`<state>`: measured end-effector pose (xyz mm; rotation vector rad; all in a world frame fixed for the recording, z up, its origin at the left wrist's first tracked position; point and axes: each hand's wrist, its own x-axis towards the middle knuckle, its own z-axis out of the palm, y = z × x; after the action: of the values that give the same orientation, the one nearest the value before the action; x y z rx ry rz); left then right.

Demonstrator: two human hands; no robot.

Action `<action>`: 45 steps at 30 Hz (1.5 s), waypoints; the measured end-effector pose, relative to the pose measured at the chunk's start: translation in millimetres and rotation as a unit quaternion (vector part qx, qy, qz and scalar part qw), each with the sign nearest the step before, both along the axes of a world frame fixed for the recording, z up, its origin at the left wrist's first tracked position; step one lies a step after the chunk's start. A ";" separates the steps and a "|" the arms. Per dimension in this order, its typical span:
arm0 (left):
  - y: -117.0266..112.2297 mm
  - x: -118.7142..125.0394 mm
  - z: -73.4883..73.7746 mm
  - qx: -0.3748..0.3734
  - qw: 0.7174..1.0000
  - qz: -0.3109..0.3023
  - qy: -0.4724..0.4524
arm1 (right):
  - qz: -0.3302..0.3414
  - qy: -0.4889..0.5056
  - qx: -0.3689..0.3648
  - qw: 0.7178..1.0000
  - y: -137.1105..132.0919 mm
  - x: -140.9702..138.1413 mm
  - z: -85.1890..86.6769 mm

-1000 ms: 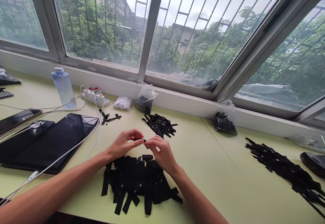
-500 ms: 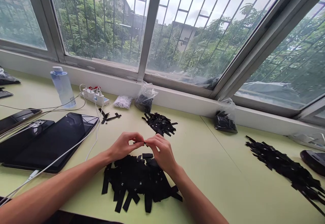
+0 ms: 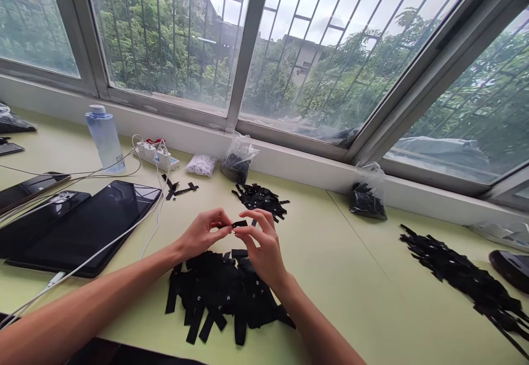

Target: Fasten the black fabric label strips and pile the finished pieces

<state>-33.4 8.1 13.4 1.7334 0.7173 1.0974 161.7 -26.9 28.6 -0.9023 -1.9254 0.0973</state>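
Note:
My left hand pinches a small black fabric strip between thumb and fingertips, above the table. The strip's free end points toward my right hand, whose thumb and fingers are spread apart right beside it. Whether a right fingertip touches the strip I cannot tell. Below both hands lies a wide pile of black strips, several bearing small white letters such as M. Beyond the hands is a smaller pile of black strips.
To the left lie a black tablet, phones and white cables. A water bottle, power strip and bags stand along the window. Another bag and a long strip pile are on the right.
My right fingers have parted from the pinch and spread, moving slightly up. The black strip now shows between the hands, while my left hand keeps its pinch.

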 end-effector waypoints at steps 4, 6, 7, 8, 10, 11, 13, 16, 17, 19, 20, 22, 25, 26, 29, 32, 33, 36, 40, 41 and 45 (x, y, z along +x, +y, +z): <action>-2.0 1.1 -0.8 0.013 1.000 -0.004 0.003 | 0.004 0.015 -0.023 1.000 2.3 -2.3 -8.0; -2.9 1.6 -0.8 0.015 1.000 -0.004 0.004 | 0.007 0.027 -0.028 0.999 3.1 -1.9 -9.6; -3.3 1.7 -0.7 0.014 1.000 -0.003 0.004 | 0.008 0.032 -0.027 0.999 3.1 -1.7 -9.6; -3.5 1.9 -0.5 0.013 1.000 -0.003 0.003 | 0.009 0.035 -0.025 0.999 2.8 -1.7 -9.2; -3.9 1.9 -0.1 0.009 1.000 -0.002 0.000 | 0.010 0.040 -0.015 0.999 2.1 -1.9 -7.8; -4.1 1.9 0.2 0.007 1.000 -0.003 -0.002 | 0.009 0.042 -0.009 0.999 1.7 -2.2 -7.0; -4.4 1.8 0.6 0.005 1.000 -0.007 -0.009 | 0.005 0.046 -0.001 0.999 1.1 -2.5 -5.6; -4.5 1.5 0.7 0.009 1.000 -0.016 -0.015 | 0.004 0.051 0.003 0.999 1.0 -2.8 -4.4; -4.4 1.3 0.5 0.012 1.000 -0.018 -0.014 | 0.005 0.053 0.004 0.999 1.1 -2.8 -4.4; -4.1 0.9 -0.2 0.016 1.000 -0.020 -0.009 | 0.006 0.055 0.005 0.998 1.2 -2.8 -4.6; -3.9 0.7 -0.7 0.017 1.000 -0.021 -0.007 | 0.006 0.056 0.005 0.998 1.2 -2.7 -4.8; -3.5 0.4 -1.6 0.018 1.000 -0.023 -0.007 | 0.004 0.057 0.009 0.998 1.3 -2.5 -5.4; -2.8 0.3 -2.3 0.017 0.999 -0.029 -0.009 | 0.003 0.057 0.016 0.998 1.2 -2.1 -6.4; -2.7 0.4 -2.3 0.016 0.999 -0.031 -0.011 | 0.004 0.058 0.016 0.998 1.2 -2.0 -6.8; -3.2 0.7 -1.4 0.012 0.999 -0.035 -0.016 | 0.007 0.073 0.005 0.997 1.0 -1.8 -7.8; -4.5 0.9 0.4 0.007 0.999 -0.037 -0.019 | 0.001 0.094 -0.015 0.995 0.4 -2.0 -8.3; -5.0 1.1 0.9 0.006 0.999 -0.037 -0.019 | 0.000 0.099 -0.022 0.995 0.0 -2.1 -8.2; -5.8 1.6 1.4 0.011 0.999 -0.033 -0.022 | 0.002 0.103 -0.035 0.994 -1.2 -2.3 -7.6; -5.7 2.0 0.5 0.023 0.999 -0.031 -0.026 | 0.012 0.105 -0.046 0.993 -2.3 -1.7 -7.5; -5.8 1.9 0.4 0.025 0.999 -0.032 -0.025 | 0.015 0.106 -0.050 0.993 -2.5 -1.5 -7.4; -6.1 0.9 2.1 0.039 0.999 -0.033 -0.016 | 0.026 0.101 -0.056 0.993 -2.7 -0.8 -5.6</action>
<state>-32.4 1.9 15.5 1.7889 0.6009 1.1186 160.8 -29.6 23.0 -0.8819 -1.7687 0.3184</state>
